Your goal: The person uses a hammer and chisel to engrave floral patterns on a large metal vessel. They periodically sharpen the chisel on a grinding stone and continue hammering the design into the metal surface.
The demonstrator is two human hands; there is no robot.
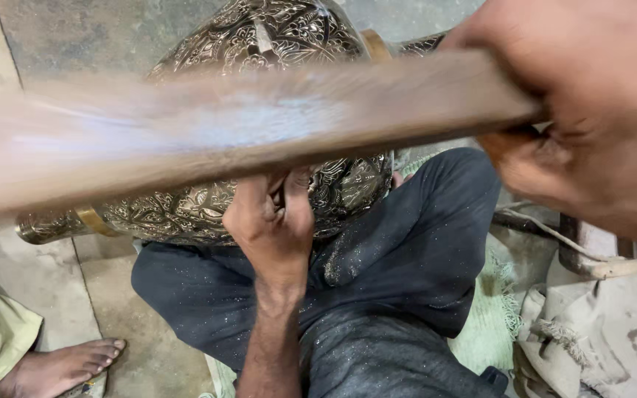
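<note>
Engraved brass vase [259, 44] lies across your lap, floral pattern already covering its visible surface. Your left hand [270, 221] pinches something small against it; your right hand [591, 110] grips a blurred wooden stick [223, 125].

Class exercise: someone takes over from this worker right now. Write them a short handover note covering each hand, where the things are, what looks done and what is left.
Left hand: closed, fingers pinched against the engraved metal vase; whether it holds a small tool is hidden.
Right hand: gripping the wooden stick, blurred in mid-swing above the vase.
Vase lies on its side across the dark-trousered lap.
Done: floral pattern covers the visible surface.
Left: cannot tell from this view.
</note>
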